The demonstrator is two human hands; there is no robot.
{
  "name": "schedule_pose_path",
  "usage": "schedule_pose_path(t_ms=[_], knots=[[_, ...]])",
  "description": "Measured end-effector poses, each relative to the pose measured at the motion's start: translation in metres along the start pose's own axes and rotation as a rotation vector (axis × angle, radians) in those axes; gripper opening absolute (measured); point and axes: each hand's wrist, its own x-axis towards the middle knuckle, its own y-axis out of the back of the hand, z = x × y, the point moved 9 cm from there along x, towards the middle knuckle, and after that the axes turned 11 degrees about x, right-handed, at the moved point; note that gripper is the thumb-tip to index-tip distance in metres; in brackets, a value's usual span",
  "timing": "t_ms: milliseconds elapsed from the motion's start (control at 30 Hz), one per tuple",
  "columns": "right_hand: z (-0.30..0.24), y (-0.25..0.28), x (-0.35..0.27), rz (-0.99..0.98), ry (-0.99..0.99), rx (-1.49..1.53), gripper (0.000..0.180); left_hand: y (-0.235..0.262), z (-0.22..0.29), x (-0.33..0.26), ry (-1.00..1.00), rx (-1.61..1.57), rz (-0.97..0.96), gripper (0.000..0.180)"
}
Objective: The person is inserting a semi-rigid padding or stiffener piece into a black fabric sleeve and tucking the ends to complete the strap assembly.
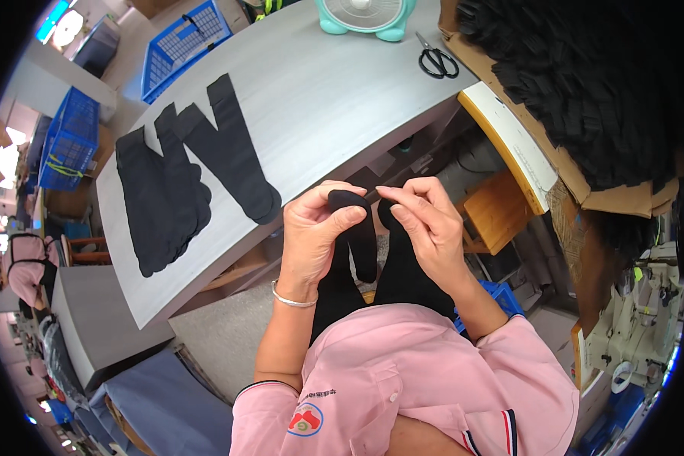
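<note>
In front of my lap I hold black sock fabric up in both hands. My left hand (311, 232) is closed, its thumb and fingers pinching the rounded end of a black sock (363, 254), which hangs down between my knees. My right hand (433, 232) is also closed, fingertips pressed together beside another rounded black end (386, 214). Whether that end belongs to the same sock or a second one I cannot tell. The two hands' fingertips almost meet. On the grey table, several flat black socks (156, 205) overlap in a pile, with another pair (235, 152) spread beside them.
Black-handled scissors (438, 64) and a turquoise fan (363, 15) are at the table's far side. A cardboard box (623, 199) heaped with black socks (577, 91) stands at the right. Blue crates (72, 140) sit beyond the table; a sewing machine (631, 327) is at lower right.
</note>
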Motion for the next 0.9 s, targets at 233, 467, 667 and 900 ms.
schedule_pose_path(t_ms=[233,467,667,900], knots=[[-0.035,0.007,0.004,0.071,0.245,-0.211,0.032,-0.009,0.004,-0.004,-0.028,-0.007,0.034,0.019],[-0.036,0.006,-0.001,0.052,0.279,-0.279,0.030,-0.010,0.002,-0.007,-0.020,0.024,0.019,0.019],[-0.047,-0.001,-0.006,-0.025,0.436,-0.505,0.027,-0.009,-0.001,-0.007,-0.006,0.057,0.025,0.019],[-0.023,-0.006,-0.004,-0.184,0.254,-0.396,0.032,-0.009,-0.015,-0.015,0.032,0.224,0.076,0.017]])
